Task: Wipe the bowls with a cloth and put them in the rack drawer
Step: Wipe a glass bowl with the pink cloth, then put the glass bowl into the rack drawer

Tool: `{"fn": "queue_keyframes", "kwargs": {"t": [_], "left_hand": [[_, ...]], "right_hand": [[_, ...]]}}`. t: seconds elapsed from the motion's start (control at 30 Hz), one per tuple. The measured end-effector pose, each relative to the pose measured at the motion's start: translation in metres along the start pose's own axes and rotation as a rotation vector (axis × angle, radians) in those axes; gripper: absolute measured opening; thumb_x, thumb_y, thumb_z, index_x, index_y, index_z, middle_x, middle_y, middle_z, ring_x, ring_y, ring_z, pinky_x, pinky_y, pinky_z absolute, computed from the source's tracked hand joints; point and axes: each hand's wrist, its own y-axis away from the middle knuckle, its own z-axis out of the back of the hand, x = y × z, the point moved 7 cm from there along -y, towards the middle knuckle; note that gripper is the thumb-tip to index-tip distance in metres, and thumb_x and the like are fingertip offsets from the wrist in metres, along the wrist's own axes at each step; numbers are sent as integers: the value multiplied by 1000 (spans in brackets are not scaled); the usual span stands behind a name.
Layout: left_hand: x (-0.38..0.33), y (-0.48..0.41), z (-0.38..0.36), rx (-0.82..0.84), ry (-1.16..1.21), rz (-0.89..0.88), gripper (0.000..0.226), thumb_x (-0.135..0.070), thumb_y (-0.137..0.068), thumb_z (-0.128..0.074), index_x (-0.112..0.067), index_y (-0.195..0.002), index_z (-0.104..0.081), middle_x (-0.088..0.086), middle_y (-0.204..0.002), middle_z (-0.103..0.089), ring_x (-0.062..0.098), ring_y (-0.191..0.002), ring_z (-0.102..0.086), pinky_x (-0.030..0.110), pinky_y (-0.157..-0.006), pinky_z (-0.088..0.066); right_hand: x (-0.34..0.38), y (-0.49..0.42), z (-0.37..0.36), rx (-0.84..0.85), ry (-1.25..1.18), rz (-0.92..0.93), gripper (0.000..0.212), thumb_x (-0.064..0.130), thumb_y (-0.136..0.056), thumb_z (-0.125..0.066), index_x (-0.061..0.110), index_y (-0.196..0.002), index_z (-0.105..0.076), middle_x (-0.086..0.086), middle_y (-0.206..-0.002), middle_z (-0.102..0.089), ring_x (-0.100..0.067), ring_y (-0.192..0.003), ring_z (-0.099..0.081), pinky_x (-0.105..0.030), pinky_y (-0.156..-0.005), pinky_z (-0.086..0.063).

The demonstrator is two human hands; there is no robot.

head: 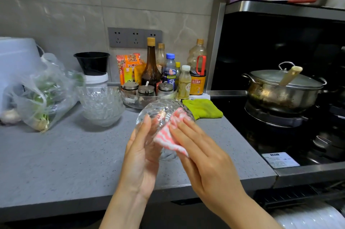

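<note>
Gripping a clear cut-glass bowl (160,111) at centre frame, the left hand (143,156) is cupping its near side with fingers spread along the glass, holding it tipped above the grey speckled countertop (65,154). The right hand (203,157) is pressing a pink-and-white striped cloth (170,133) flat against the bowl's right side, fingers extended over the fabric. To the left of centre, a stack of matching glass bowls (101,104) is sitting on the countertop, just beside a plastic bag of greens (43,94). Behind the held bowl, sauce bottles (152,64) and lidded seasoning jars (146,90) are crowding the tiled wall. A green cloth (202,108) is lying at centre right, near the lidded steel pot (283,86) on the stove. At lower right, a rack drawer (298,197) is showing, partly out of frame.
</note>
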Motion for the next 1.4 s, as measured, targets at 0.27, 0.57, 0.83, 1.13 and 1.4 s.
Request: {"fn": "queue_keyframes", "kwargs": {"t": [0.27, 0.57, 0.83, 1.13, 1.4], "left_hand": [[24, -6, -12, 55, -1, 62, 39, -23, -80, -63, -2, -113, -63, 10, -102, -71, 14, -80, -70, 17, -62, -54], [34, -23, 3, -58, 65, 28, 20, -21, -71, -61, -14, -90, -64, -3, -78, -74, 8, -64, -70, 14, -47, -52], [54, -17, 4, -39, -28, 107, 22, -22, -74, -62, -11, -93, -64, 0, -81, -74, 9, -66, -70, 13, -48, -51], [142, 25, -51, 211, -189, 424, 19, -16, -54, -87, -15, -70, -77, 4, -76, -74, 14, -61, -70, 19, -51, -54], [261, 55, -84, 371, -171, 658, 16, -20, -73, -65, -10, -85, -65, 1, -72, -71, 9, -57, -66, 18, -56, -54]], "right_hand": [[-44, -4, 16, -22, 87, -61, 38, 25, -99, -44, 11, -132, -57, -1, -142, -51, -11, -133, -46, -24, -104, -43], [-155, 63, 9, 197, -40, -379, 41, 37, -99, -38, 26, -133, -57, 11, -145, -45, -3, -136, -39, -14, -110, -28], [-178, 117, -2, 445, -137, -596, 39, 55, -96, -37, 47, -134, -40, 34, -144, -30, 19, -135, -19, -7, -111, -15], [-163, 144, 53, 291, -1130, -1031, 75, 54, -80, -68, 27, -144, -38, 3, -142, -52, -21, -129, -51, -40, -108, -41], [-189, 254, 120, -27, -1263, -1364, 65, 46, -55, -90, 22, -112, -72, -7, -114, -69, -21, -98, -67, -38, -84, -57]]}}
